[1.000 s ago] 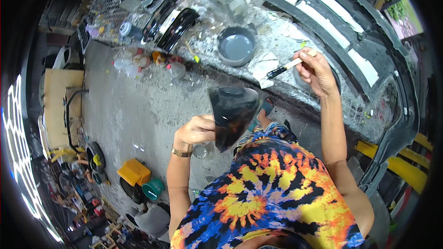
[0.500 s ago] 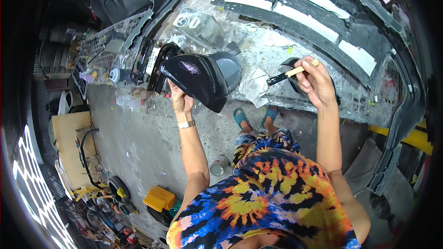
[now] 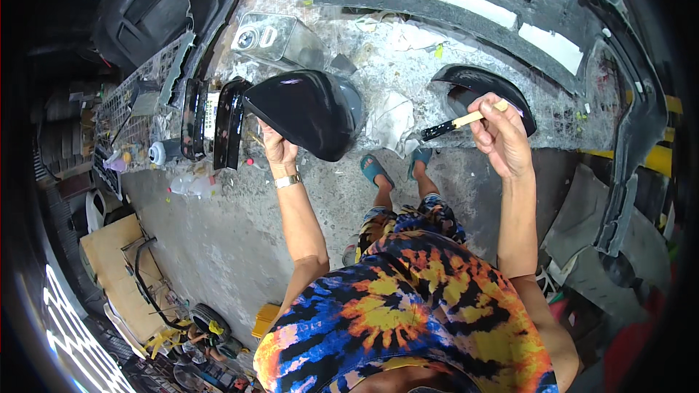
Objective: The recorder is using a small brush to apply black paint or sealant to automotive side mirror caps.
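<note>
A glossy black car mirror cover [image 3: 300, 113] is held up by my left hand [image 3: 277, 144], whose fingers grip it from underneath at its near left edge. My right hand [image 3: 502, 135] pinches a thin wooden stick [image 3: 466, 121], pale at the grip, with a black end speckled with light spots. That black end points left and stands apart from the cover. Behind my right hand, a second black mirror cover [image 3: 502, 81] lies on the worktable [image 3: 437, 25]. A crumpled white cloth or paper [image 3: 391, 118] rests between the two covers.
A clear metal-looking can [image 3: 280, 38] stands behind the held cover. Long black trim pieces [image 3: 230, 122] lie to its left. A large dark bumper [image 3: 466, 7] with white strips curves along the far and right sides. A tyre [image 3: 211, 320] sits on the floor at lower left.
The held mirror cover has turned a little, so its bright reflection has shrunk. My view has shifted, exposing more of the second cover. Both hands keep their grips.
</note>
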Action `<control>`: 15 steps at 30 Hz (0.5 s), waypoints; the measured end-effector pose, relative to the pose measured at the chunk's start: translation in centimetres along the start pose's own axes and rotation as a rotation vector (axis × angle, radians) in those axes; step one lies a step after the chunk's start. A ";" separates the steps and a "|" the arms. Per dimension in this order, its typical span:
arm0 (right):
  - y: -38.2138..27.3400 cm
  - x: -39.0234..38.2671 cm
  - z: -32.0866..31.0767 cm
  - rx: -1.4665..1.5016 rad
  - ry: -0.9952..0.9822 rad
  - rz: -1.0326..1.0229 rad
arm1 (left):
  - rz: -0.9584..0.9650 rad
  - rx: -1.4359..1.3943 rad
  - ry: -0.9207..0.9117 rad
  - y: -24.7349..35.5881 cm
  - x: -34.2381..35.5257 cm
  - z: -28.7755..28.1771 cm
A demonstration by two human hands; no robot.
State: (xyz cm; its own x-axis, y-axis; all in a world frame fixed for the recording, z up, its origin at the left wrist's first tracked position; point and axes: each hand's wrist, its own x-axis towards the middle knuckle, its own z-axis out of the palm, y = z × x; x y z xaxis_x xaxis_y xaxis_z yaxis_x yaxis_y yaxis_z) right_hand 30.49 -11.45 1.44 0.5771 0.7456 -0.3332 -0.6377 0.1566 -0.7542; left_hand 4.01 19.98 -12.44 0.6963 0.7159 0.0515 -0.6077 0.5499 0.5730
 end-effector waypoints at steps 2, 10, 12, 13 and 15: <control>0.2 -0.1 -0.2 0.016 -0.008 0.016 | -0.027 0.018 -0.032 -0.2 0.3 0.1; 1.2 -0.5 0.1 0.004 0.014 0.017 | -0.296 0.072 -0.085 -0.5 1.6 -0.9; 1.6 -0.6 0.5 -0.023 0.051 0.022 | -0.358 0.093 -0.095 0.0 2.4 -1.5; 1.9 -0.5 0.9 -0.041 0.059 0.020 | -0.391 0.132 -0.126 1.0 3.2 -1.8; 2.3 -0.6 1.5 -0.051 0.075 0.013 | -0.455 0.150 -0.196 1.8 4.3 -2.5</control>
State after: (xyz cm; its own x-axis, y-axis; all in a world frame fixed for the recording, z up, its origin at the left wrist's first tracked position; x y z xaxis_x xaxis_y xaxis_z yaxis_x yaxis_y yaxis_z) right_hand 27.88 -10.58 0.73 0.6068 0.6965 -0.3830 -0.6197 0.1128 -0.7767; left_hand 4.97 25.11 -13.21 0.9446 0.3167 -0.0866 -0.1749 0.7087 0.6835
